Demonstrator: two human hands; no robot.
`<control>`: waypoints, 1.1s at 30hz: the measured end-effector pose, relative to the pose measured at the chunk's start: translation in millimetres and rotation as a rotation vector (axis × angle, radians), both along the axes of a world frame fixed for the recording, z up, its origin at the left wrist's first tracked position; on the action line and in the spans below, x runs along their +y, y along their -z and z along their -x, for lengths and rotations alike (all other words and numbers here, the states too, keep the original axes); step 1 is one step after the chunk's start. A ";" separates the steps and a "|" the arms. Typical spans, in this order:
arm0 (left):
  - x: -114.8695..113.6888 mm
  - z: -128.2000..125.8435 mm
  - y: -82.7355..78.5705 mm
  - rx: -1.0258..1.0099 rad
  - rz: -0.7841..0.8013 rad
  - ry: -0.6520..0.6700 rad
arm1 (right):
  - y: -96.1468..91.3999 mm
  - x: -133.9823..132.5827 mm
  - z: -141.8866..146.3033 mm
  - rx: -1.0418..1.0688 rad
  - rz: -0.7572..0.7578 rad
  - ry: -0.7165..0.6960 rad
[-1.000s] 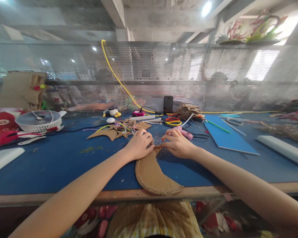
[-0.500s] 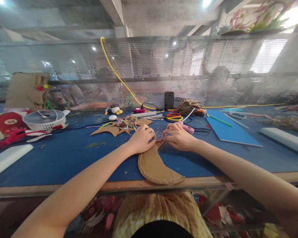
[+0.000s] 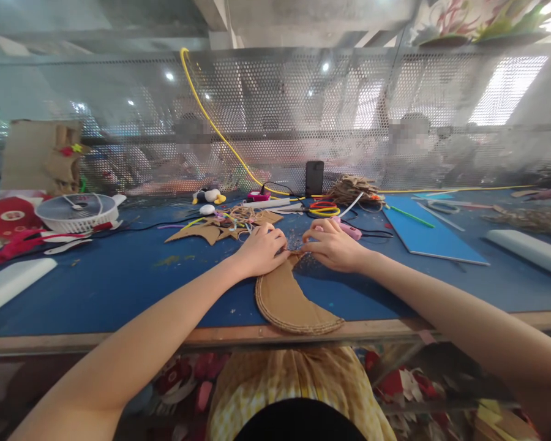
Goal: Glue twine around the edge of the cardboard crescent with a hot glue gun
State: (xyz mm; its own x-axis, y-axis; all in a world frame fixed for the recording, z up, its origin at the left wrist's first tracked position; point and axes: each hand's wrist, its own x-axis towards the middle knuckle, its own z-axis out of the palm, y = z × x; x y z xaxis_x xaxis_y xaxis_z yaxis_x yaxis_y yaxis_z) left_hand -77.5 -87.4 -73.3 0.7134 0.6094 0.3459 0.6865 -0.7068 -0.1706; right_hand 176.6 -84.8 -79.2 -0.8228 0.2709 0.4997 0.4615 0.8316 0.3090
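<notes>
A crescent-shaped cardboard piece (image 3: 294, 300) lies flat on the blue table, its lower tip at the front edge. A corded strip runs along its outer curve. My left hand (image 3: 264, 250) presses on the upper end of the crescent, fingers bent and closed on it. My right hand (image 3: 330, 245) is at the same upper tip, thumb and fingers pinched together at the cardboard's end. The fingers hide the tip itself. Just behind my right hand lies a pink glue gun (image 3: 349, 229), partly covered by it.
Cardboard star cutouts (image 3: 206, 233) and scraps lie behind my left hand. A blue board (image 3: 429, 229) with a green stick (image 3: 411, 215) rests at right. White foam blocks (image 3: 16, 285) flank the table. A phone (image 3: 314, 177) stands against the mesh (image 3: 275, 110); a white round basket (image 3: 78, 213) sits at left.
The whole view has shifted slightly upward as the head tilted. Both hands stay at the crescent's upper tip, with only slight finger movement.
</notes>
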 end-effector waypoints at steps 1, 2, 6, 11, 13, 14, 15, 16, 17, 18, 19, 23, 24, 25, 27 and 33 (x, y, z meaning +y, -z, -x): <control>0.6 0.6 0.4 0.006 0.000 0.000 | -0.1 -0.2 -0.2 0.000 -0.006 -0.001; 1.1 1.1 0.7 0.011 0.003 0.001 | -0.3 -0.3 -0.5 0.009 -0.014 0.001; 2.4 2.2 1.0 0.016 0.029 0.003 | -0.8 0.4 -1.9 0.076 -0.029 0.018; 1.9 1.9 0.6 0.022 0.036 -0.002 | 0.3 1.5 -3.0 0.018 0.013 -0.005; 1.7 1.5 0.5 0.022 0.034 0.002 | 0.7 1.7 -2.9 0.009 0.026 -0.013; 1.5 1.2 0.5 0.024 0.037 0.004 | 0.7 1.8 -2.8 0.009 0.029 -0.017; 1.4 0.8 0.3 0.025 0.040 0.006 | 0.6 1.7 -2.8 0.010 0.031 -0.019; 1.2 0.5 0.2 0.026 0.044 0.006 | 0.5 1.6 -2.8 0.011 0.032 -0.019; 1.0 0.1 0.0 0.026 0.049 0.004 | 0.3 1.4 -2.9 0.011 0.032 -0.019; 0.8 -0.3 -0.2 0.025 0.054 0.002 | 0.2 1.2 -3.0 0.011 0.035 -0.020; 0.5 -0.6 -0.4 0.025 0.059 0.001 | 0.1 1.0 -3.1 0.012 0.039 -0.024; -0.2 -1.7 -0.3 0.019 0.080 0.008 | 0.4 0.6 -3.4 0.007 0.057 -0.037; -0.2 -1.9 0.0 0.019 0.084 0.010 | 0.5 0.5 -3.5 0.005 0.058 -0.033; -0.2 -2.2 0.4 0.020 0.087 0.010 | 0.5 0.4 -3.6 0.004 0.059 -0.027; -0.2 -2.7 1.0 0.016 0.093 0.012 | 0.6 0.2 -3.9 0.004 0.066 -0.017; -0.9 -3.5 1.1 -0.016 0.095 0.012 | 1.3 0.8 -3.9 -0.024 0.071 -0.029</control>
State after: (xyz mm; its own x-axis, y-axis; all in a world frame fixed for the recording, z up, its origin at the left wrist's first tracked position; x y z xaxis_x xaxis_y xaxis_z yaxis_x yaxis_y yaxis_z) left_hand -74.0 -88.3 -74.4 0.7153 0.6320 0.2982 0.6804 -0.7272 -0.0910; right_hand 180.5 -84.0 -80.5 -0.8422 0.2804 0.4606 0.4300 0.8647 0.2598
